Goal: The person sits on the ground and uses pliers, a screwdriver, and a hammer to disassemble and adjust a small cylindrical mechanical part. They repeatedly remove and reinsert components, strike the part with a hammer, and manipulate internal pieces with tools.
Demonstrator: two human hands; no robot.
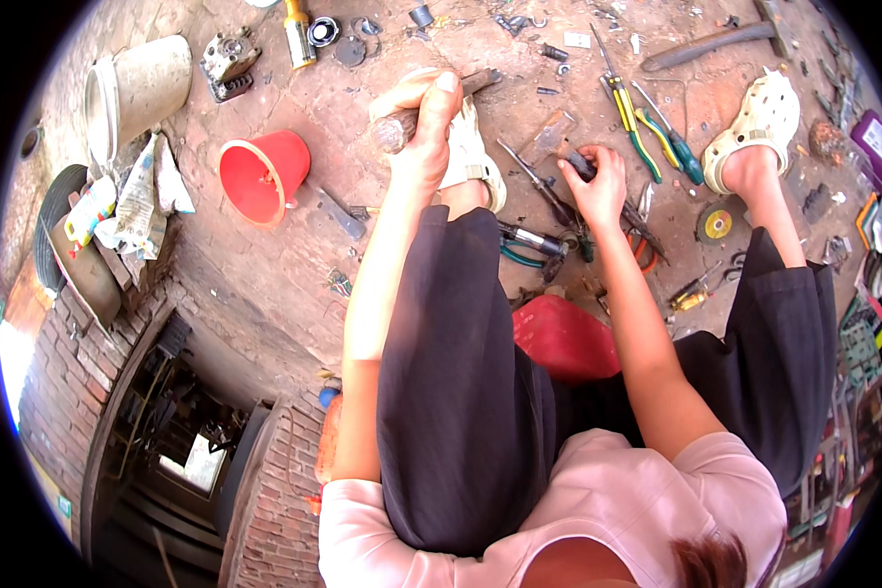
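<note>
My left hand [426, 122] is closed around a thick wooden handle [394, 131], whose darker, narrower end sticks out past the fingers above my left shoe. My right hand [600, 188] pinches the dark handle [580, 165] of a tool low over the ground. A flat, rusty blade [551, 135] lies in line with that handle, like a scraper's; the join is hard to see. Beside my right hand are a dark-handled screwdriver [551, 201] and pliers with green grips [524, 257]. Farther right lie yellow-and-green pliers [629, 118] and a green-handled screwdriver [686, 157].
A red bucket [289, 162] lies tipped at the left, near a dirty white bucket [157, 88]. A hammer [715, 47] rests at the far right. A cutting disc [717, 223] sits near my right foot. Small parts litter the ground. A red seat [563, 338] is between my legs.
</note>
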